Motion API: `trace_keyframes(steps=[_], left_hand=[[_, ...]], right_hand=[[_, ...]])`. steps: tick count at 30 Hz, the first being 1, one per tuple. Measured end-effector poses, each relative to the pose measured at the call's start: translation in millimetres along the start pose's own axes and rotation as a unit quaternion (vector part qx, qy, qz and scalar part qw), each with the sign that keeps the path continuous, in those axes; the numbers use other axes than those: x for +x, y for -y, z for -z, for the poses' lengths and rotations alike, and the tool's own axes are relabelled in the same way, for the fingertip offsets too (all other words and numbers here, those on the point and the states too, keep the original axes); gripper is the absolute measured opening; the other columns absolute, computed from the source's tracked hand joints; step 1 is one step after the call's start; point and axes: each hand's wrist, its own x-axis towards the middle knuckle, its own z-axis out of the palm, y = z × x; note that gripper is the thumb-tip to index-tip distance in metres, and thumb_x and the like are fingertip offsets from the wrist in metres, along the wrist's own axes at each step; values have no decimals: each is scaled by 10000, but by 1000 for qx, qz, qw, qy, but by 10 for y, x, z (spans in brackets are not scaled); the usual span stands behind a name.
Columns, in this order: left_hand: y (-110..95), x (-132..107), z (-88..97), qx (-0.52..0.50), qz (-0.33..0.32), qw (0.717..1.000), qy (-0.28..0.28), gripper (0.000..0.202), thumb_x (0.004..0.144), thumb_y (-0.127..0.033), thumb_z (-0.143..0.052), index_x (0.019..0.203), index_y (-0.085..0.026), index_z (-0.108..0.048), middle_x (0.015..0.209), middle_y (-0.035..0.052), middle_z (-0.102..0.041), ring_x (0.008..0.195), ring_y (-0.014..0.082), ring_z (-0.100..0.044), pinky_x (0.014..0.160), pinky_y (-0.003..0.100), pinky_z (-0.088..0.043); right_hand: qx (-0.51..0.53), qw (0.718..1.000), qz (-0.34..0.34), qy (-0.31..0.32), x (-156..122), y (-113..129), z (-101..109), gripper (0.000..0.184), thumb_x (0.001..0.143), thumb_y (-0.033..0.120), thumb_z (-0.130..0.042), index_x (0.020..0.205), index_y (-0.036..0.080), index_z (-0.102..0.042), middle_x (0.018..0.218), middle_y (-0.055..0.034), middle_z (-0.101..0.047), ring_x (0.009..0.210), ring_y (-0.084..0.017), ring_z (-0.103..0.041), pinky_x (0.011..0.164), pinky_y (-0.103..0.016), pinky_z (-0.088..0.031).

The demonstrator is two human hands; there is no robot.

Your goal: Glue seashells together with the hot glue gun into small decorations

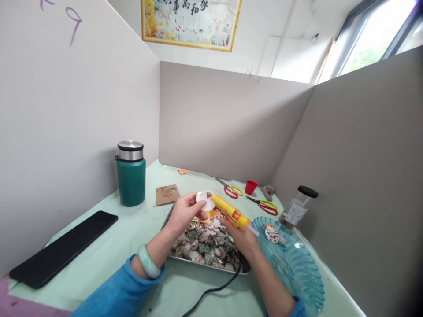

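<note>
In the head view, my left hand (187,212) pinches a round white disc (205,201) that has a small red mark near its upper edge; I cannot tell whether it is shell or paper. My right hand (243,233) is closed around a yellow hot glue gun (231,211), its nozzle against or just over the disc. A clear glue stick (253,229) pokes out of the gun's back end. Beneath both hands lies a metal tray (211,267) heaped with seashells (198,246). The gun's black cord (214,289) runs across the tray's front edge.
Left stand a green flask (131,180) and a long black flat object (66,248). Behind the tray are a brown card (167,194), two pairs of scissors (231,190) and a red cup (251,187). Right are a blue glass plate (297,268) and a black-lidded jar (299,207). Grey partitions surround the table.
</note>
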Motion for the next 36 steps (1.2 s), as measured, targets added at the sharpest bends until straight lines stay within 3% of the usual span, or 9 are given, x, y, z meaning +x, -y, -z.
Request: trace_keyframes(steps=[11,19,30,36], left_hand=[[24,-1,12,-13,6,1000,10,398,708,-375,-657,975,-85,-602,566,20,-622,472,124,-585,518,240,-502],[33,1,16,-11,4,1000,18,383,717,-378,-649,964,-89,-601,603,31,-638,471,120,-587,506,231,-499],[16,-2,-6,-3,15,999,42,356,730,-346,-643,960,-83,-578,626,46,-650,472,131,-595,487,231,-483],[-2,-8,-3,-1,8,1000,16,378,729,-351,-643,981,-75,-585,598,27,-626,466,120,-578,488,227,-483]], right_hand=[[5,999,-27,-25,-8,11,3,310,725,443,-626,872,171,-652,750,-35,-671,695,-194,-607,627,-274,-482],[-7,1000,-4,-5,-1,-19,7,296,741,434,-616,896,185,-652,760,-36,-663,782,-215,-610,634,-277,-486],[-6,1000,-5,-17,-3,-17,3,298,734,436,-627,864,170,-659,799,-56,-678,743,-204,-611,633,-274,-485],[-10,1000,-22,-19,-5,-23,-2,301,722,435,-625,872,178,-668,769,-42,-677,698,-200,-606,633,-286,-487]])
